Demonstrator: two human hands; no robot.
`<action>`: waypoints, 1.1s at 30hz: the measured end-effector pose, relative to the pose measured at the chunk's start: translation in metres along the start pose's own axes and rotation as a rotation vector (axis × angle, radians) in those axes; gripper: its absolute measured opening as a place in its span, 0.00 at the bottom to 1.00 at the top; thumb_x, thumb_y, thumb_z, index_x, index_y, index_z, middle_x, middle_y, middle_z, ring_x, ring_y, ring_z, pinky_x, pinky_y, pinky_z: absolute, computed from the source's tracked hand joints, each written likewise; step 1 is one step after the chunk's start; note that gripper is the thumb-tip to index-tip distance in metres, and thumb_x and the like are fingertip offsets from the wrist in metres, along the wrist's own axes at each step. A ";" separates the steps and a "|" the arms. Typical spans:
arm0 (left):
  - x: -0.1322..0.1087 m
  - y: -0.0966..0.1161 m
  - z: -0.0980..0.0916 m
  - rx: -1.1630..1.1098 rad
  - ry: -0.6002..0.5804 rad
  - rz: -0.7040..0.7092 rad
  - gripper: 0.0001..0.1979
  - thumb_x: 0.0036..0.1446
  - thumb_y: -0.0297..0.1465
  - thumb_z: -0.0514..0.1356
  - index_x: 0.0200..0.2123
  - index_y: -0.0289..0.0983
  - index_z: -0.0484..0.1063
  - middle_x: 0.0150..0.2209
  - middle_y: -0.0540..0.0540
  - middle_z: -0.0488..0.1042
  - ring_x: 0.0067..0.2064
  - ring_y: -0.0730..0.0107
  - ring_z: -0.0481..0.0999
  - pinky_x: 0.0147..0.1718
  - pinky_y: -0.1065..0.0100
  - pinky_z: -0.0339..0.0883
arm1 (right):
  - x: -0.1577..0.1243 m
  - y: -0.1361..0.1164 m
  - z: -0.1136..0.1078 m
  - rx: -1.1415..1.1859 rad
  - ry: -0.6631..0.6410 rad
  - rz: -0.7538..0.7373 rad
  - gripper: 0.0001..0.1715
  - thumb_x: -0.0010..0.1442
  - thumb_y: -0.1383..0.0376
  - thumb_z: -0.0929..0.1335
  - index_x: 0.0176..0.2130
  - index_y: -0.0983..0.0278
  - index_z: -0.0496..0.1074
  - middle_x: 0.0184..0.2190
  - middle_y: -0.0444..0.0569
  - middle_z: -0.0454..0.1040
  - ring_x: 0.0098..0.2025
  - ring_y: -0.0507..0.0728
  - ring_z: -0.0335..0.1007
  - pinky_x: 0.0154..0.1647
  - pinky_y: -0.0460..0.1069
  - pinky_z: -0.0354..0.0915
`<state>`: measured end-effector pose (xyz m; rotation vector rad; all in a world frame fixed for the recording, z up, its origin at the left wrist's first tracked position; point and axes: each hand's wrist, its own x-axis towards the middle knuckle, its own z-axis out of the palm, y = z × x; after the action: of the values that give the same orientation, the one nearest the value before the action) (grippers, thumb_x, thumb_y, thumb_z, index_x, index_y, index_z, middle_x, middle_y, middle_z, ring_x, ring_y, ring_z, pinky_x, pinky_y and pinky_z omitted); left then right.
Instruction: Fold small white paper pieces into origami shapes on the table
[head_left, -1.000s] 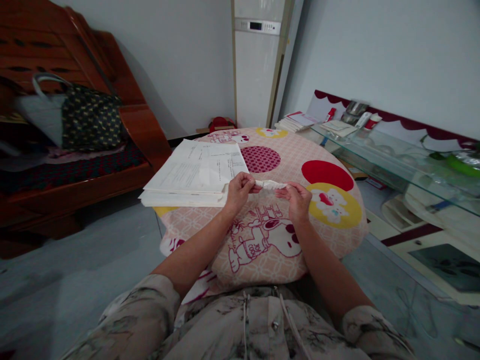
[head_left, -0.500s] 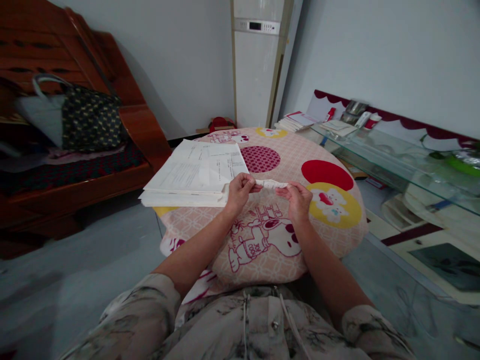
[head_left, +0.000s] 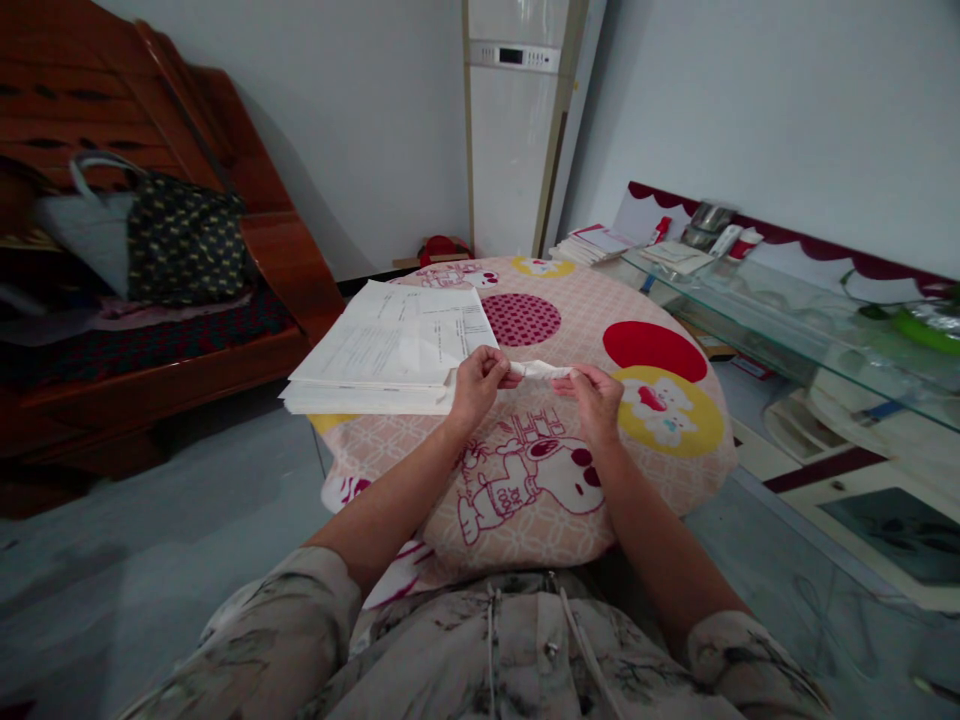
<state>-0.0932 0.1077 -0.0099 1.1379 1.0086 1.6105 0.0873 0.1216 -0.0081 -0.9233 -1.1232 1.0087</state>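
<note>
A narrow strip of white paper (head_left: 538, 370), rolled or folded, stretches between my two hands just above the table. My left hand (head_left: 481, 380) pinches its left end between thumb and fingers. At the other end, my right hand (head_left: 592, 390) grips it the same way. Beside my left hand lies a thick stack of printed white paper (head_left: 375, 345), its near right corner partly behind that hand. Beneath everything is a round table with a pink patterned cloth (head_left: 540, 535) bearing cartoon dogs and coloured circles.
To the right stands a glass-topped cabinet (head_left: 750, 300) with books (head_left: 592, 243), a red cup (head_left: 745, 243) and other items. A wooden bench (head_left: 292, 270) on the left holds a dark patterned bag (head_left: 184, 240). Behind the table rises a white floor-standing air conditioner (head_left: 514, 150).
The paper strip has turned slightly between my fingers, and its outline looks a little different. Both hands have stayed almost in place.
</note>
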 end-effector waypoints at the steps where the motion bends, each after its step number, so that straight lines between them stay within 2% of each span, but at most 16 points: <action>1: 0.000 -0.001 -0.001 0.018 -0.014 -0.016 0.13 0.57 0.37 0.64 0.35 0.36 0.65 0.26 0.50 0.76 0.29 0.72 0.79 0.32 0.70 0.76 | 0.001 0.002 -0.001 -0.025 -0.011 0.014 0.14 0.50 0.58 0.70 0.34 0.64 0.75 0.22 0.46 0.77 0.27 0.61 0.78 0.28 0.54 0.75; 4: 0.002 -0.004 -0.003 0.081 -0.028 -0.062 0.06 0.56 0.28 0.62 0.36 0.35 0.67 0.26 0.50 0.76 0.29 0.72 0.79 0.31 0.70 0.75 | 0.004 0.006 -0.002 -0.083 -0.017 0.079 0.15 0.48 0.59 0.70 0.35 0.65 0.76 0.23 0.47 0.78 0.28 0.62 0.79 0.24 0.53 0.74; 6: 0.002 -0.005 -0.003 0.136 -0.027 -0.095 0.05 0.55 0.23 0.60 0.36 0.34 0.68 0.28 0.49 0.77 0.28 0.73 0.78 0.31 0.70 0.74 | 0.005 0.009 -0.002 -0.116 -0.021 0.120 0.16 0.46 0.60 0.69 0.36 0.65 0.76 0.25 0.47 0.78 0.28 0.62 0.79 0.23 0.52 0.74; 12: 0.003 -0.004 -0.005 0.309 -0.013 -0.152 0.12 0.52 0.19 0.56 0.39 0.33 0.71 0.41 0.43 0.78 0.29 0.75 0.78 0.29 0.71 0.74 | 0.005 0.014 -0.004 -0.165 -0.030 0.189 0.20 0.43 0.66 0.66 0.38 0.65 0.77 0.31 0.48 0.80 0.29 0.59 0.78 0.22 0.49 0.73; 19: 0.002 -0.003 -0.010 0.403 0.064 -0.179 0.16 0.50 0.16 0.53 0.41 0.33 0.73 0.43 0.41 0.78 0.29 0.74 0.78 0.29 0.72 0.73 | 0.007 0.015 -0.008 -0.205 -0.028 0.206 0.19 0.40 0.66 0.66 0.35 0.65 0.77 0.29 0.49 0.79 0.27 0.59 0.77 0.21 0.49 0.72; 24: 0.003 -0.004 -0.013 0.376 0.070 -0.191 0.14 0.49 0.18 0.54 0.38 0.33 0.73 0.40 0.42 0.78 0.30 0.72 0.79 0.30 0.71 0.74 | 0.006 0.012 -0.007 -0.205 -0.022 0.199 0.15 0.40 0.63 0.68 0.31 0.65 0.76 0.26 0.48 0.78 0.25 0.58 0.76 0.21 0.49 0.71; 27: 0.003 -0.002 -0.013 0.344 0.063 -0.181 0.08 0.52 0.22 0.56 0.36 0.34 0.73 0.36 0.45 0.78 0.29 0.72 0.79 0.28 0.71 0.73 | 0.005 0.008 -0.008 -0.204 -0.027 0.206 0.13 0.40 0.63 0.68 0.30 0.65 0.75 0.25 0.48 0.78 0.24 0.57 0.75 0.19 0.47 0.68; 29: 0.002 0.000 -0.013 0.359 0.046 -0.133 0.05 0.55 0.28 0.57 0.34 0.35 0.73 0.32 0.47 0.77 0.29 0.71 0.78 0.26 0.72 0.72 | 0.005 0.006 -0.009 -0.215 -0.047 0.203 0.13 0.40 0.63 0.68 0.29 0.65 0.75 0.26 0.48 0.78 0.22 0.55 0.74 0.17 0.47 0.67; 33: -0.001 0.004 -0.012 0.514 -0.033 0.003 0.07 0.54 0.34 0.61 0.33 0.36 0.75 0.29 0.48 0.77 0.30 0.69 0.76 0.27 0.72 0.70 | 0.004 0.006 -0.009 -0.277 -0.126 0.155 0.14 0.43 0.60 0.71 0.32 0.65 0.77 0.23 0.48 0.78 0.22 0.56 0.73 0.18 0.47 0.66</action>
<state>-0.1049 0.1042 -0.0095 1.4948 1.4487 1.3623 0.0958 0.1267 -0.0148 -1.1962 -1.3360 1.0645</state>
